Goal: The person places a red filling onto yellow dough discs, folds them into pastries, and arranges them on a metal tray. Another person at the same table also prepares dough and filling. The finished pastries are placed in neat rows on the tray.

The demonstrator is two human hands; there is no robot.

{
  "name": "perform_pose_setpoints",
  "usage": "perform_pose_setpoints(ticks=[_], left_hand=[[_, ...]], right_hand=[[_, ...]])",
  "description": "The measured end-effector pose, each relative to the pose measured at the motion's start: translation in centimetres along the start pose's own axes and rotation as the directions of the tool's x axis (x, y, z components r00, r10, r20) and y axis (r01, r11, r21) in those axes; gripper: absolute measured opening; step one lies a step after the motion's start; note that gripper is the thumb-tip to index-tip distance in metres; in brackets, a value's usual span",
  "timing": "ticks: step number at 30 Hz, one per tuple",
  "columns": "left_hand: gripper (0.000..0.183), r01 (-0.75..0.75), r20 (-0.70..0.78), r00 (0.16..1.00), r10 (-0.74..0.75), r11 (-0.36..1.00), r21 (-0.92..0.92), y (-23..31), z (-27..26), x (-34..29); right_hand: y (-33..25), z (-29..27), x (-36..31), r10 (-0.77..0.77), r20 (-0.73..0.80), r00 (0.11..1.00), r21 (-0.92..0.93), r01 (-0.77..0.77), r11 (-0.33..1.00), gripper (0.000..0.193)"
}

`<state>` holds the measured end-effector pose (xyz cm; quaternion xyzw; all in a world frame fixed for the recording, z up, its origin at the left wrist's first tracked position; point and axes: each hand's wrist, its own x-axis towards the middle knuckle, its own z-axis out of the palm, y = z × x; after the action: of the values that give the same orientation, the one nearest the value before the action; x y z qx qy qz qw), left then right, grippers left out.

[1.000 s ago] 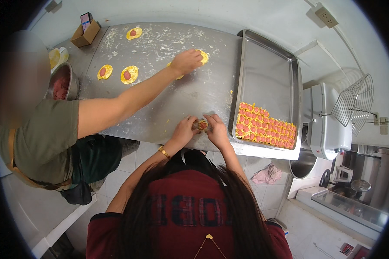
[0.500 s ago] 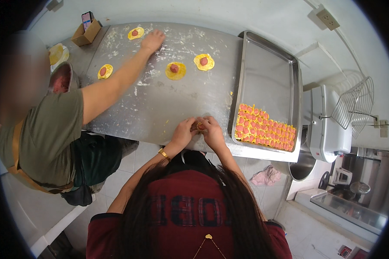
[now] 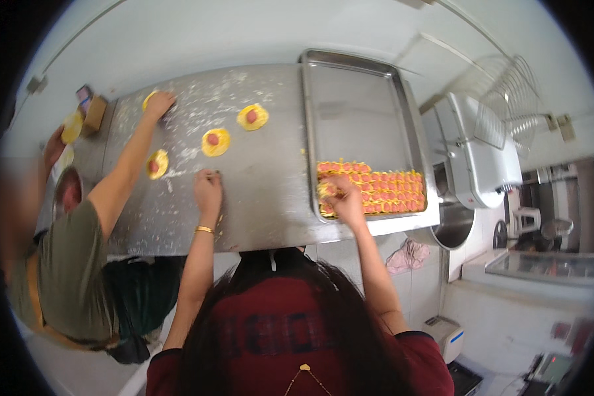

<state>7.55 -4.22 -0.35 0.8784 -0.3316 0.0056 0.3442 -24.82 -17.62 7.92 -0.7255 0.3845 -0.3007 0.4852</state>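
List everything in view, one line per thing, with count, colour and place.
floured steel worktable: one, grey, centre
round yellow dough discs with red filling: three clearly filled, on the table; a fourth under the co-worker's hand
long metal baking tray: one, silver, right end of the table
folded orange-yellow dumplings: many, in rows at the tray's near end
co-worker in an olive shirt: one, left, hand on the far disc
left hand: on the table, gold bracelet
right hand: at the dumpling rows
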Motion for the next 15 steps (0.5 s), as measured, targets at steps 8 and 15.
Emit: perform_pose_setpoints(ticks=[8, 15], left_hand=[[0.039, 0.371, -0.053, 0.928, -0.368, 0.906, 0.203, 2.7, 1.8, 6.3], [0.029, 0.511, -0.001, 0.858, -0.513, 0.855, 0.091, 3.0, 2.0, 6.8]], right_hand=[[5.8, -15.7, 5.9, 0.034, -0.300, 0.953, -0.370, -0.149, 0.917, 0.031], [10.4, -14.4, 10.0, -0.005, 0.014, 1.000, -0.592, 0.012, 0.806, 0.033]])
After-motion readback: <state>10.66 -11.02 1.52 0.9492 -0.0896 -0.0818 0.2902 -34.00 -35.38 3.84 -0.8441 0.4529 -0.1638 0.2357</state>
